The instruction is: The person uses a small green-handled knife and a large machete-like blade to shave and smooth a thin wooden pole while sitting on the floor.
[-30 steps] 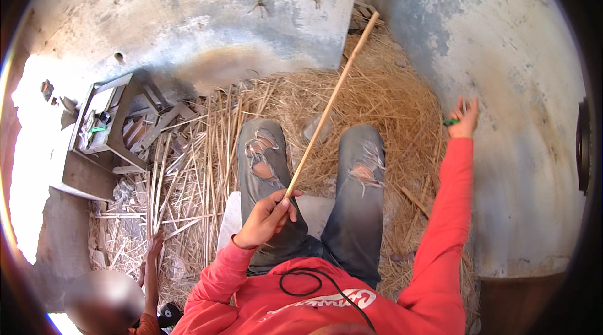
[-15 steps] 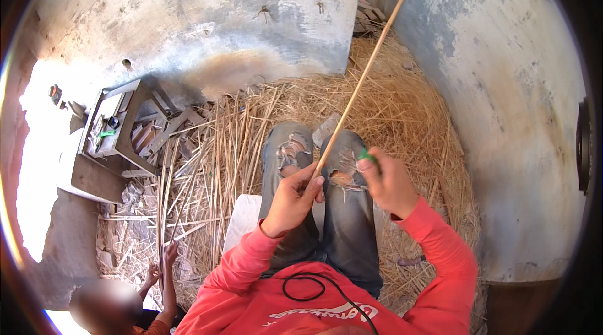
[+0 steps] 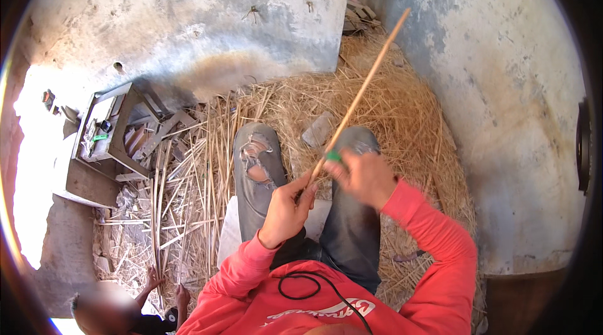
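Note:
A long, thin wooden stick (image 3: 375, 71), bamboo-like and pale brown, slants up and away to the right over my knees. My left hand (image 3: 286, 214) is closed round its lower end. In my right hand (image 3: 365, 178), slightly smeared by motion, is a small green object (image 3: 333, 156), mostly covered by the fingers, so its kind is unclear. The green object lies against or right beside the stick, just above my left hand. Both hands are over my lap, between and above the knees of my torn grey jeans (image 3: 251, 200).
Straw and shavings (image 3: 402, 121) cover the floor, with long split strips (image 3: 217, 153) to the left. A stone block (image 3: 319, 129) lies beyond my knees. At left stands a wooden table (image 3: 88, 172) bearing small items. A co-worker's hands (image 3: 151, 278) show lower left. Walls (image 3: 496, 84) curve around.
My right hand has moved left, bringing the green object to the stick. My knees have spread apart, showing more of the stone block. The co-worker's hands have moved lower.

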